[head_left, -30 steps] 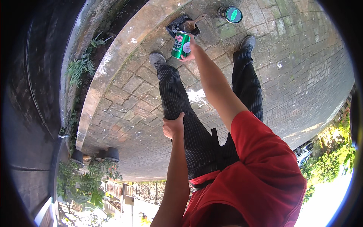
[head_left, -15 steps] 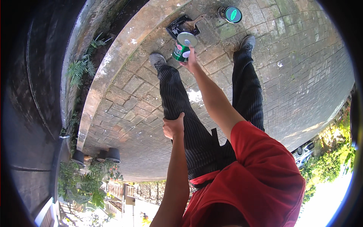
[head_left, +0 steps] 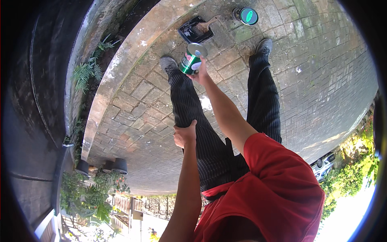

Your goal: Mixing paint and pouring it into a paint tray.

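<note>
One green tin [head_left: 190, 61], lid silver, pinched in my right hand [head_left: 200, 71] above the black tray [head_left: 195, 29]. Left hand [head_left: 185, 135] clasps my thigh. Tilt slowly; contents probably paint.

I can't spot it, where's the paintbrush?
In the head view, the paintbrush lies in the black tray on the paving, near the top, just above the green can in the right hand.
</note>
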The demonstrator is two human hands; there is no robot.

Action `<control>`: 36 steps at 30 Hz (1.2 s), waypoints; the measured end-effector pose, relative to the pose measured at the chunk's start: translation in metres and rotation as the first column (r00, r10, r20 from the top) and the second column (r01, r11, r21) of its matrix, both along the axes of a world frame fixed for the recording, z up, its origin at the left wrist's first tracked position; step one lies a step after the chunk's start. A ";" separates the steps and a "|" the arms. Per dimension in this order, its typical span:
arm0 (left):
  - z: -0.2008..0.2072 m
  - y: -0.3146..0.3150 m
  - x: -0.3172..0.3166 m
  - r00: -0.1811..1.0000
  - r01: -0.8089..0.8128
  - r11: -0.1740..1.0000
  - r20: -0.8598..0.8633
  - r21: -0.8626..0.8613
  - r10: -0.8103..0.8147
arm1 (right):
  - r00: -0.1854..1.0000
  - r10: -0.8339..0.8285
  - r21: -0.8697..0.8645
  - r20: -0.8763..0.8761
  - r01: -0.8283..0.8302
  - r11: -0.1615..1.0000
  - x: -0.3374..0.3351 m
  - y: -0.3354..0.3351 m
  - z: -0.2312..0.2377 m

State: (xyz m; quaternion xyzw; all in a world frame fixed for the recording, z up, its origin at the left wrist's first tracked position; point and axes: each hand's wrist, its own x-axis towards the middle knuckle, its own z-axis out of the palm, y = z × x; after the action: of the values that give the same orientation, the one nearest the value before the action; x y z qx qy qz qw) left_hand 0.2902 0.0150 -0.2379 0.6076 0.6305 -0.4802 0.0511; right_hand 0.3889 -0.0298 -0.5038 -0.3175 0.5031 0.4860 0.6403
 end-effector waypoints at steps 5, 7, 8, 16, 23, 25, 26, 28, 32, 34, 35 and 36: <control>0.002 0.000 -0.003 1.000 -0.003 1.000 -0.015 0.011 0.003 | 0.961 -0.078 0.160 -0.266 0.124 0.979 0.045 0.011 -0.001; 0.001 -0.003 0.000 1.000 -0.006 1.000 -0.010 -0.002 0.006 | 0.954 -0.021 0.161 -0.299 0.073 0.984 0.064 0.009 -0.008; 0.002 -0.002 -0.001 1.000 -0.005 1.000 -0.013 0.000 0.005 | 0.939 -0.024 0.162 -0.342 0.084 0.983 0.074 0.012 -0.009; 0.003 -0.002 0.000 1.000 0.007 1.000 -0.013 0.026 -0.007 | 0.865 -0.071 0.148 -0.497 0.165 0.975 0.100 0.015 -0.014; 0.003 0.000 -0.004 1.000 0.009 1.000 -0.022 0.030 -0.008 | 0.994 0.092 -0.329 -0.067 -0.109 0.938 0.049 0.031 -0.001; 0.001 -0.004 0.001 1.000 0.017 1.000 -0.006 0.017 -0.017 | 0.995 0.096 -0.349 0.000 -0.090 0.933 0.033 0.021 -0.006; 0.000 -0.006 0.004 1.000 0.018 1.000 0.000 0.010 -0.018 | 0.999 0.042 -0.358 0.003 -0.038 0.933 0.025 0.018 -0.008; 0.001 -0.003 0.000 1.000 0.022 0.999 -0.007 0.025 -0.022 | 0.999 -0.024 -0.309 0.033 0.033 0.950 0.004 0.019 -0.001; 0.001 -0.003 -0.003 1.000 0.017 1.000 -0.002 0.017 -0.017 | 0.998 -0.017 -0.309 0.059 0.034 0.951 -0.020 0.017 0.007; 0.001 -0.002 -0.003 1.000 0.028 0.999 -0.006 0.018 -0.028 | 0.999 -0.017 -0.266 0.039 0.027 0.963 -0.023 0.014 0.005; 0.000 -0.002 -0.003 1.000 0.028 0.999 -0.006 0.019 -0.027 | 1.000 -0.016 -0.222 0.018 0.020 0.975 -0.024 0.014 0.004; 0.001 -0.002 -0.003 1.000 0.020 1.000 -0.009 0.017 -0.020 | 1.000 -0.015 -0.220 0.018 0.019 0.975 -0.023 0.015 0.002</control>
State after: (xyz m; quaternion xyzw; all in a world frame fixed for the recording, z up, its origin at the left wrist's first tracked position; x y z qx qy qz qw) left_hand 0.2873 0.0129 -0.2374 0.6123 0.6286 -0.4780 0.0382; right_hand 0.3656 -0.0150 -0.5017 -0.3859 0.5515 0.4192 0.6093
